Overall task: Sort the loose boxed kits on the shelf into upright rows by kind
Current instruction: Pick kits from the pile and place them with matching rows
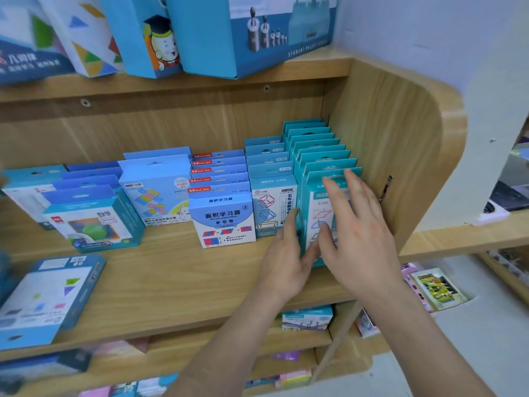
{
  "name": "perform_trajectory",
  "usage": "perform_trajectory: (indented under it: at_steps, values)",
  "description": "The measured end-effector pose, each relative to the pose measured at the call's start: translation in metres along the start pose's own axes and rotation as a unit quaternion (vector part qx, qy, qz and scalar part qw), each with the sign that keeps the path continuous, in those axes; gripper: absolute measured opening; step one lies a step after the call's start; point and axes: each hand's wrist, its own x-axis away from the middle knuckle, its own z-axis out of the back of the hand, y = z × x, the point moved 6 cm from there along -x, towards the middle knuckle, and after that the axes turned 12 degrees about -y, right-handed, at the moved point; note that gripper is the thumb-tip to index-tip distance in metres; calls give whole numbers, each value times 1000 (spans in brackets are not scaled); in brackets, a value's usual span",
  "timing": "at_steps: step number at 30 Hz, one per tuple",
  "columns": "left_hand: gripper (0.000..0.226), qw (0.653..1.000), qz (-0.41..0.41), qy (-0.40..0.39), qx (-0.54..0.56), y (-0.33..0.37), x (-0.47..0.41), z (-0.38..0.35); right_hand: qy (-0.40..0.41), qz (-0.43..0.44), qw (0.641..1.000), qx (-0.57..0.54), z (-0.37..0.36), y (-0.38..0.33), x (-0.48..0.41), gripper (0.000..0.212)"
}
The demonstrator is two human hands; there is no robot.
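Several upright rows of boxed kits stand on the wooden shelf [177, 285]. A row of teal kits [315, 144] fills the far right against the side panel. My right hand [360, 233] lies flat with straight fingers on the face of the front teal kit [317, 207]. My left hand [289, 262] presses that kit's left edge with its fingers straight. To the left stand a row of light-blue kits with cube drawings [270, 196], then a row of blue-and-white kits [221, 216]. One blue box [48, 296] lies flat at the front left.
Further left are a pale-blue kit row [156, 190] and a row of teal-sided kits [94, 222]. Large boxes [229, 32] stand on the shelf above. The rounded side panel [400, 144] closes the right end. More boxes sit on lower shelves [307, 318].
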Motion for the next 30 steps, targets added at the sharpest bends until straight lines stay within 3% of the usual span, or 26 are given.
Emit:
perform_trajectory:
  at_steps: [7, 24, 30]
  values:
    - [71, 999, -18, 36, -4, 8, 5, 12, 66, 28, 995, -71, 13, 3, 12, 46]
    - [54, 995, -55, 85, 19, 23, 26, 25, 144, 68, 978, -135, 23, 6, 29, 31]
    - [34, 997, -58, 35, 40, 25, 18, 16, 150, 63, 976, -147, 24, 11, 34, 26]
